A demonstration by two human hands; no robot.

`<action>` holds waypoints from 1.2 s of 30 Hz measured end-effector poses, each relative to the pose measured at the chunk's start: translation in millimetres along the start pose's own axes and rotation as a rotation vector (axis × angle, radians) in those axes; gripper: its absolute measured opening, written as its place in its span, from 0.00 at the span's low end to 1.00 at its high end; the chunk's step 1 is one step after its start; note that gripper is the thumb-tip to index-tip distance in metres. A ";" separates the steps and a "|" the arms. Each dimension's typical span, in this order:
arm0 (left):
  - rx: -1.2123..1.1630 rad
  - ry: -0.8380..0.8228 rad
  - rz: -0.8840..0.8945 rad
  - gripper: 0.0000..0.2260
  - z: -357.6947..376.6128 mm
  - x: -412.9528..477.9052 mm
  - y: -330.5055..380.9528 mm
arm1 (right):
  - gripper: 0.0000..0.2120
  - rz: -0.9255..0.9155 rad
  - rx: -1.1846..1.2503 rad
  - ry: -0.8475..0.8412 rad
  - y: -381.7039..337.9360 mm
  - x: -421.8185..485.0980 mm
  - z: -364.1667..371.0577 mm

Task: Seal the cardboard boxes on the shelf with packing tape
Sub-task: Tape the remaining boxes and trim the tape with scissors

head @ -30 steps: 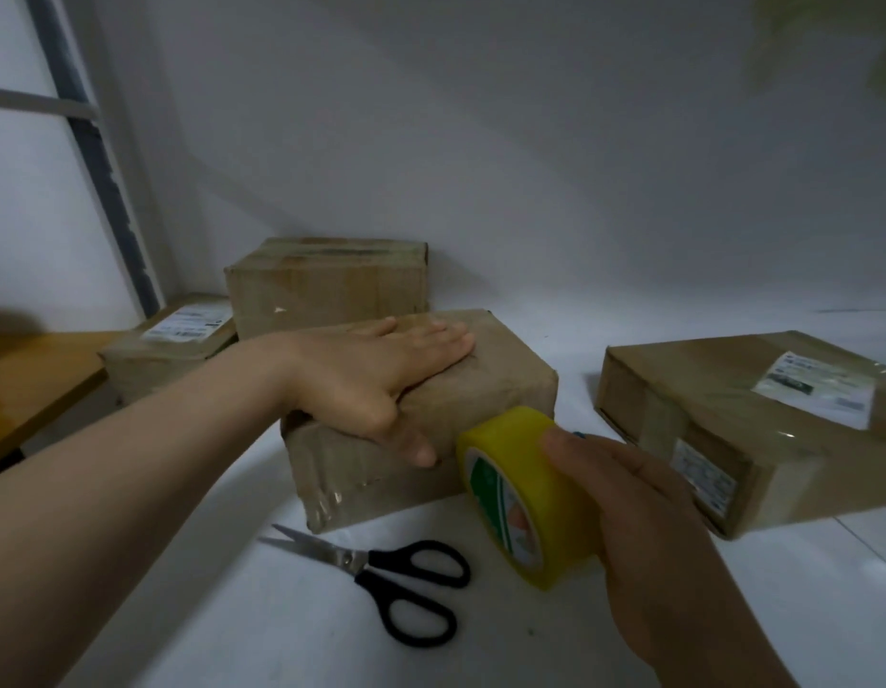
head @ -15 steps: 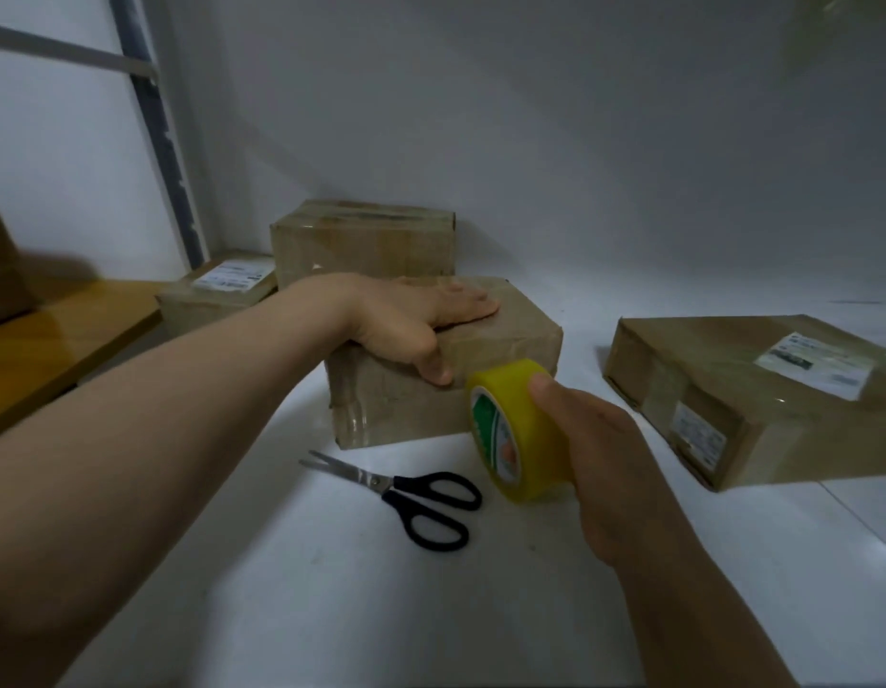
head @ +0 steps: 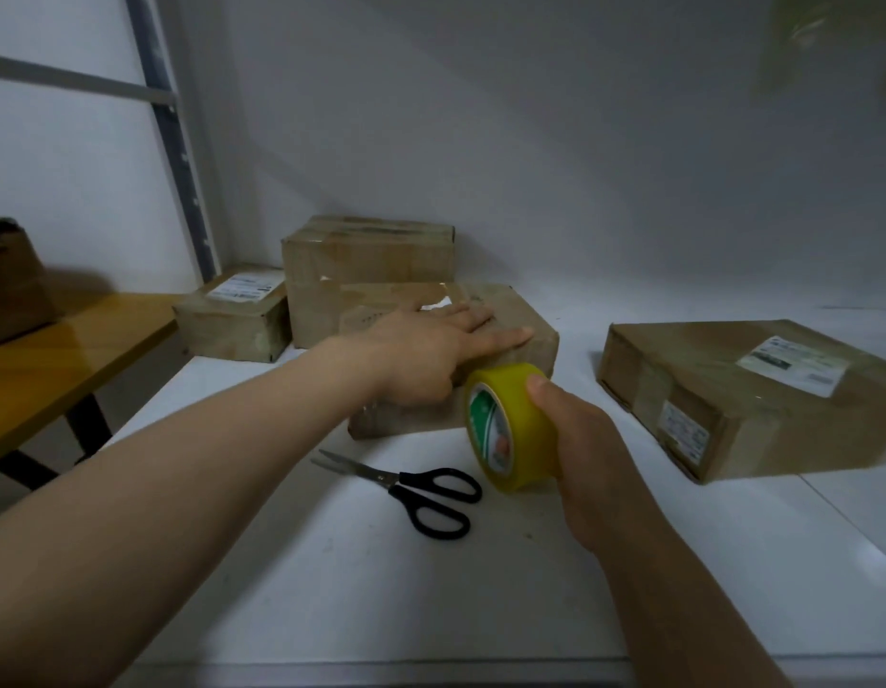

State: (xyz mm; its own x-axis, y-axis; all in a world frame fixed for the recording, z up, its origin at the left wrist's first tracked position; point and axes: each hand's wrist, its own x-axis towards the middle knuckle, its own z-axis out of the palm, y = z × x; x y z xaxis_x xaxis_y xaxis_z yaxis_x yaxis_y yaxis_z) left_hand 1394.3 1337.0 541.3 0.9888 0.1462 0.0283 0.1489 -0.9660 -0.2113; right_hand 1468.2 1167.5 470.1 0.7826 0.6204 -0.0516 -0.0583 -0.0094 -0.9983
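Observation:
A brown cardboard box [head: 510,310] lies in the middle of the white shelf [head: 332,588]. My left hand [head: 431,355] presses flat on its top, fingers straight, pointing right. My right hand [head: 580,439] grips a yellow roll of packing tape [head: 510,424] against the box's front right corner. Black-handled scissors [head: 411,489] lie on the shelf just in front of the box, blades pointing left.
A taller box [head: 366,255] stands behind the middle one, a small labelled box [head: 232,315] to its left. A flat labelled box [head: 739,394] lies at the right. A wooden table [head: 44,355] with another box [head: 9,280] sits beyond the shelf's left edge.
My left hand has slid along the box top to the right, its fingers now stretched flat. The tape roll stays at the box's front right corner. My view has drifted to the left.

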 end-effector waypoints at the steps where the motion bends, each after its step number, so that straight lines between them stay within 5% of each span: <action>1: -0.012 -0.004 0.016 0.36 -0.2 1.8 -4.5 | 0.15 -0.002 0.016 -0.030 1.5 0.9 1.2; 6: 0.002 -0.017 0.053 0.35 -1.6 4.4 -15.7 | 0.28 -0.077 0.009 -0.125 4.9 -5.2 10.2; 8: -0.022 0.064 0.071 0.35 3.8 1.5 -17.3 | 0.23 -0.201 -0.112 0.027 0.5 -3.9 5.6; 11: -0.126 0.409 0.043 0.37 23.6 -2.6 -18.8 | 0.10 -0.561 -0.494 0.218 -23.2 9.9 -7.6; 14: -0.072 0.719 -0.040 0.30 46.9 -2.7 -17.2 | 0.12 -0.651 -0.801 0.064 -52.0 39.7 -9.3; 18: 0.111 0.826 -0.171 0.16 57.3 -5.0 -18.9 | 0.16 -0.484 -0.883 -0.157 -63.5 63.3 -1.7; 23: -0.003 0.694 -0.340 0.08 49.5 -9.6 11.4 | 0.16 -0.469 -1.150 -0.025 -74.9 57.7 5.0; 28: -0.300 0.669 -0.538 0.17 38.1 -6.8 21.7 | 0.12 -0.500 -1.304 0.117 -74.7 55.5 15.7; 31: -0.646 0.515 -0.638 0.26 21.0 -5.5 33.7 | 0.14 -0.410 -1.040 -0.017 -71.2 63.7 12.2; 33: -0.934 0.370 -0.555 0.25 15.2 -2.3 46.1 | 0.15 -0.330 -0.783 -0.121 -70.6 63.9 8.6; 36: -1.440 0.271 -0.497 0.24 17.7 1.4 66.2 | 0.16 -0.373 -0.867 -0.089 -72.0 64.3 1.1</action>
State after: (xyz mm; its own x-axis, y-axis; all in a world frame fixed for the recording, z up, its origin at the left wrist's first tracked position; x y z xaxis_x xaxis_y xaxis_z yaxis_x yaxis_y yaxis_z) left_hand 1405.4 1277.0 510.1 0.7879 0.6157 0.0122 0.1716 -0.2386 0.9558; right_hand 1522.1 1209.0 538.7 0.6054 0.7582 0.2421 0.6949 -0.3552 -0.6252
